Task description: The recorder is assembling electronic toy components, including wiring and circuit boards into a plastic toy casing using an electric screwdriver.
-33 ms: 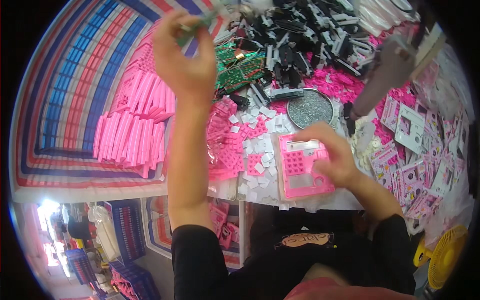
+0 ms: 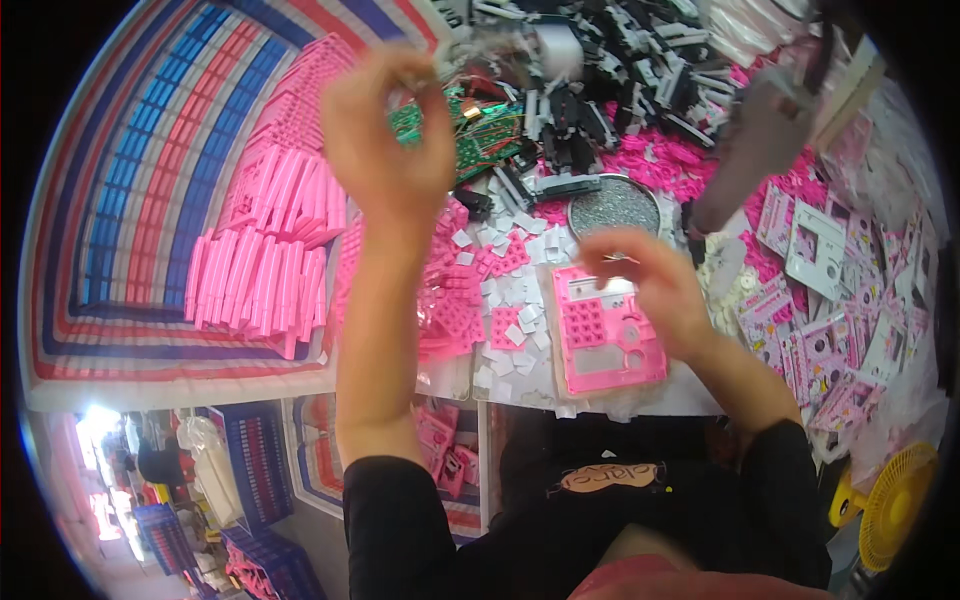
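My left hand (image 2: pixel 390 140), blurred by motion, is raised over the back left of the bench. Its thumb and fingers are closed on a green circuit board (image 2: pixel 405 122), mostly hidden by the hand. A smeared pale grey piece (image 2: pixel 560 52) shows to its right; I cannot tell whether it is wired to that board. On the bench before me lies a pink plastic casing half (image 2: pixel 615 375) with a grid of pink buttons (image 2: pixel 585 325). Over the casing's upper right corner hovers my right hand (image 2: pixel 655 290), fingers loosely curled and apart, with nothing visible in them.
Pink casings (image 2: pixel 260 280) are stacked at left inside a striped sheet. Behind lie circuit boards (image 2: pixel 485 135) and black-grey parts (image 2: pixel 580 120). A round dish of tiny metal pieces (image 2: pixel 615 210) stands near a hanging grey tool (image 2: pixel 750 150). Printed cards (image 2: pixel 820 260) pile up at right.
My left hand has moved down and to the right with the circuit board. My right hand has shifted slightly up and left, showing more of the pink casing.
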The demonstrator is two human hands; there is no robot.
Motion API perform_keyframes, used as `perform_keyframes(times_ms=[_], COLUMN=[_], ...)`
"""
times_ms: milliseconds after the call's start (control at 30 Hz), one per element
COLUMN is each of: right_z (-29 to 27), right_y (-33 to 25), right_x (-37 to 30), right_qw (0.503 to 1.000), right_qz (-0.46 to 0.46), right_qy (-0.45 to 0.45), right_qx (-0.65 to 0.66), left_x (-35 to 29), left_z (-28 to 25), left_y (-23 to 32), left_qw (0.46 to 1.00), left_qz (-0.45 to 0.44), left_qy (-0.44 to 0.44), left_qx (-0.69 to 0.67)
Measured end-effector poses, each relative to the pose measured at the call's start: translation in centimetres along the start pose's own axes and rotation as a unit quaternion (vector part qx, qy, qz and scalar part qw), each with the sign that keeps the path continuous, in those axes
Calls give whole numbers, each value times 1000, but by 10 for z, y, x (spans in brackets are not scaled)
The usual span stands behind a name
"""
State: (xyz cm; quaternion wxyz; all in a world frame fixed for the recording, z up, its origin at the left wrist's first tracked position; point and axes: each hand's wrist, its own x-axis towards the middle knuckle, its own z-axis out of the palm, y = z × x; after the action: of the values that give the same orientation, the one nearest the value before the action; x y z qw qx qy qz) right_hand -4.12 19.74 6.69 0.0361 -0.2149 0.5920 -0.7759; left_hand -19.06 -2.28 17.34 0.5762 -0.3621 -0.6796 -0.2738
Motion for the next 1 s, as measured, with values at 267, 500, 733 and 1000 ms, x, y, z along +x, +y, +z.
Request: perform_keyframes(times_ms=[267,500,733,1000], right_z=[1,10,-6,-8], right_y=[8,3,-1,16], right_x=[28,24,16,14], right_qw=[974,993,978,993], right_qz=[90,16,202,-79], right_qy=[106,-45,-32,-71], right_qx=[181,-110,-29,-47], left_x=[-79,-116,-131,-126], left_z=[-96,-90,-83,-99], left_y=[119,129,131,132], left_qw=[937,764,585,740], left_qz=[-145,-518,-640,-421], left_qy=[-286,-250,-166,-411], left_qx=[-136,-292,-471,-327])
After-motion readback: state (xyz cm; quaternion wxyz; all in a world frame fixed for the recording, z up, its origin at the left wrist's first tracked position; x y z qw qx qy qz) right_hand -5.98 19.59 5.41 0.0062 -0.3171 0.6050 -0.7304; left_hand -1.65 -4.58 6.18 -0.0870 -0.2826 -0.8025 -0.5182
